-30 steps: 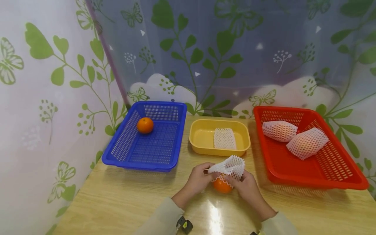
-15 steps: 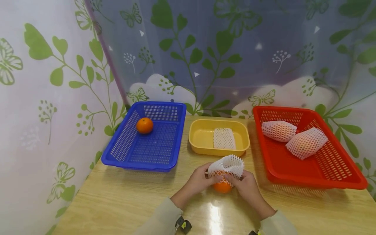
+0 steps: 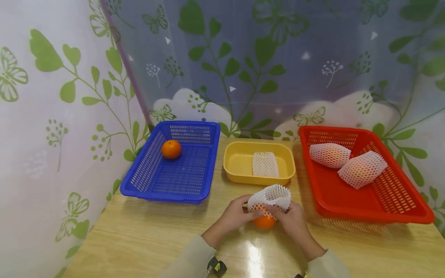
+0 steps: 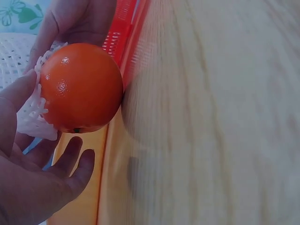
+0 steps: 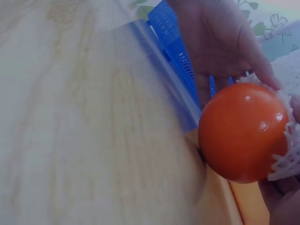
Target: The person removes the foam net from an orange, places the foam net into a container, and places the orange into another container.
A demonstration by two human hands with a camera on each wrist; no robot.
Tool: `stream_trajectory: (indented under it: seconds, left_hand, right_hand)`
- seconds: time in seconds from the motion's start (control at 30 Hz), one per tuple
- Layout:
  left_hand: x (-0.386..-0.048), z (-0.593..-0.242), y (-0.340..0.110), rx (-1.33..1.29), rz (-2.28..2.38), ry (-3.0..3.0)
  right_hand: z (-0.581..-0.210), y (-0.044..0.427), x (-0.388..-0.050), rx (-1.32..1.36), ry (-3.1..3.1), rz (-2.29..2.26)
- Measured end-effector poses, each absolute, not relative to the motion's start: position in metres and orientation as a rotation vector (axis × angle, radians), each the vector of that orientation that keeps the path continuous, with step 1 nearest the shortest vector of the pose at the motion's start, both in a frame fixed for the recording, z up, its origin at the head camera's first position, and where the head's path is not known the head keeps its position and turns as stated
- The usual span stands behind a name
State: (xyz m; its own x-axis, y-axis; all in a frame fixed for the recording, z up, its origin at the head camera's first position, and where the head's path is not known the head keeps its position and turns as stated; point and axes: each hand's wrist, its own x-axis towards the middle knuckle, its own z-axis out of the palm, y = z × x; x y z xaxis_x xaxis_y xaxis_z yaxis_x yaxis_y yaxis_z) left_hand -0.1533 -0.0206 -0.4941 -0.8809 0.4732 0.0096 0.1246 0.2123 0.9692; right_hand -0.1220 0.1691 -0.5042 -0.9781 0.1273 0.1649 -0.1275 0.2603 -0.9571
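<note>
Toward the near edge of the table [image 3: 149,235], the left hand [image 3: 236,213] and right hand [image 3: 293,219] pinch a foam net [image 3: 278,195] partly around an orange [image 3: 265,222], probably to keep the mesh stretched. A yellow tray [image 3: 257,180] sits nearer the back edge, presumably leaving room.

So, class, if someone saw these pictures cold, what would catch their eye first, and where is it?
Likely the red basket, at the right of the head view with two net-wrapped fruits in it, opposite a blue basket on the left with one bare orange. Next, front and centre, the left hand and right hand hold a white net partly over a glossy orange.
</note>
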Motion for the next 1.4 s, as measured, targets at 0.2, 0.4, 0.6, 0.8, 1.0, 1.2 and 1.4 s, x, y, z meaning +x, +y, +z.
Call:
stream_trajectory:
  seconds: [0.2,0.4,0.6,0.8,1.0,1.2,1.4]
  left_hand:
    - [-0.155,-0.494,-0.022,0.573,1.731,2.230]
    - [-0.155,-0.495,-0.019,0.584,1.751,2.404]
    - [-0.155,-0.496,-0.014,0.472,1.779,2.520]
    - [-0.156,-0.497,-0.014,0.441,1.801,2.472]
    - [-0.155,-0.498,-0.015,0.472,1.815,2.410]
    - [-0.152,-0.496,-0.016,0.541,1.725,2.390]
    - [-0.151,-0.496,-0.011,0.657,1.580,2.417]
  right_hand:
    - [-0.506,0.170,-0.119,0.035,-2.351,1.793]
    - [-0.504,0.169,-0.118,0.047,-2.364,1.768]
    - [-0.502,0.168,-0.119,0.097,-2.297,1.799]
    - [-0.503,0.168,-0.120,0.149,-2.242,1.797]
    - [-0.501,0.166,-0.118,0.178,-2.225,1.721]
    - [-0.498,0.165,-0.118,0.121,-2.222,1.711]
    - [-0.500,0.167,-0.124,0.005,-2.248,1.577]
